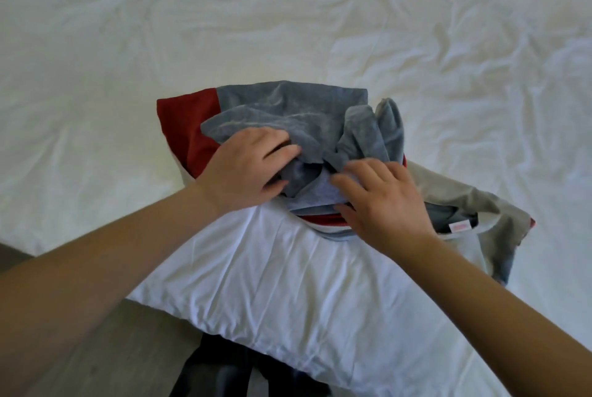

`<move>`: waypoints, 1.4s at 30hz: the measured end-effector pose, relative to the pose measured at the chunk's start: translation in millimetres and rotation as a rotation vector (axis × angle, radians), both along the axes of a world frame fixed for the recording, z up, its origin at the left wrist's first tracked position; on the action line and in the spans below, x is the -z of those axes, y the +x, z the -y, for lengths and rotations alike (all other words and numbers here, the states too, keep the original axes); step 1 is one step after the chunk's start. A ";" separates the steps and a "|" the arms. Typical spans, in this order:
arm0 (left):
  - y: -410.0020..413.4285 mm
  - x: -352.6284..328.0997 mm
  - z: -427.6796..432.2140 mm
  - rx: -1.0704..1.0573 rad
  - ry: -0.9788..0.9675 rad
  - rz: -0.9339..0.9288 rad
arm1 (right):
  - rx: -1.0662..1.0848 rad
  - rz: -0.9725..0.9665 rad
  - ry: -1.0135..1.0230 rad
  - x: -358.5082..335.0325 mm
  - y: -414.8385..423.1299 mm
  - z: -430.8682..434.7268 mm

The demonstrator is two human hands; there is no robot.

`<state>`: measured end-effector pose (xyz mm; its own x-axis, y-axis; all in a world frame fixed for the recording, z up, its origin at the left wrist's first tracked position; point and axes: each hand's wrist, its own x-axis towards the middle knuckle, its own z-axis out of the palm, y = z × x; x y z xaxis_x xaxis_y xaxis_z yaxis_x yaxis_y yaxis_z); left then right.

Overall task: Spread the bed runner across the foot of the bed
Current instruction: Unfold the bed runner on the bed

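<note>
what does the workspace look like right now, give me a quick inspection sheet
surface: bed under a wrinkled white sheet
job's things: bed runner, grey and red with a beige backing, bunched in a heap, not yet spread
clutter: white pillow on the near side, touching the heap
hands: left hand grips a grey fold of the runner; right hand lies on the heap, grip unclear
cables: nothing seen
surroundings: floor at lower left; dark clothing at the bottom edge
</note>
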<state>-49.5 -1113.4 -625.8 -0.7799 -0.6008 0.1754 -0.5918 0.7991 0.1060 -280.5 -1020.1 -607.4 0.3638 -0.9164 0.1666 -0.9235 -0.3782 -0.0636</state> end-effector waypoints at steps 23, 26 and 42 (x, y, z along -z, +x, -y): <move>41.6 -2.3 8.9 0.043 0.307 0.007 | 0.208 0.284 0.207 8.7 57.7 12.8; 6.9 -4.0 35.2 -0.043 0.280 -0.101 | 0.360 0.225 0.089 0.0 26.6 33.7; -57.6 74.0 98.7 -0.256 0.453 0.208 | 0.439 -0.152 0.724 52.3 45.2 138.5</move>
<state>-107.1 -1212.1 -699.8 -0.5896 -0.7552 -0.2863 -0.8061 0.5285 0.2661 -235.3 -1158.6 -659.7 -0.0775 -0.8412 -0.5352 -0.9948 0.1012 -0.0150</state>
